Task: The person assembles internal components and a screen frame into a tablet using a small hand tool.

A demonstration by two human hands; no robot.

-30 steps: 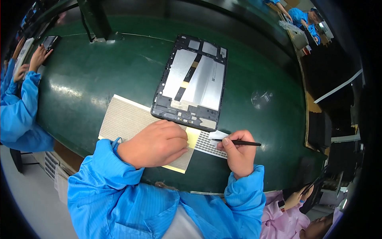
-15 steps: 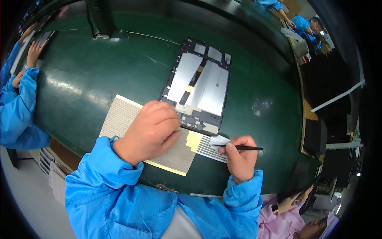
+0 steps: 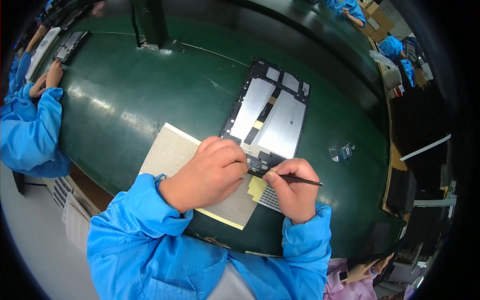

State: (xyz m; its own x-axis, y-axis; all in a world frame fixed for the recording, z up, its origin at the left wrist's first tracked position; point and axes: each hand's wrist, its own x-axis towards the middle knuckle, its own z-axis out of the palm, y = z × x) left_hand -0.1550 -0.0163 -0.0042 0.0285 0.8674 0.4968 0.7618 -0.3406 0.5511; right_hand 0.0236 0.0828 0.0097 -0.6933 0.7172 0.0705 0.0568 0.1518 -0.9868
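A tablet housing (image 3: 280, 126), black-framed with silver panels and a dark ribbon strip down its middle, lies tilted on the green table. At its near edge my left hand (image 3: 212, 172) has its fingers closed together; whatever they hold is hidden. My right hand (image 3: 296, 187) pinches thin dark tweezers (image 3: 306, 180), with their tips at the housing's near edge, close to my left fingertips. Beneath my left hand rests a beige sheet of small labels in rows (image 3: 167, 147). Beside it are yellow paper pieces (image 3: 256, 188) and a white sheet with small dark rectangles (image 3: 270, 198), partly covered by my right hand.
A small clear plastic piece (image 3: 342, 151) lies right of the housing on the green table (image 3: 195, 105). A dark post (image 3: 150, 22) stands at the back. Co-workers in blue sleeves (image 3: 37, 120) are at far left and far right; a pink sleeve (image 3: 345, 280) shows at lower right.
My right hand has moved from the white label sheet up and left to the housing's near edge with the tweezers. My left hand stays at that edge. The whole view has shifted slightly.
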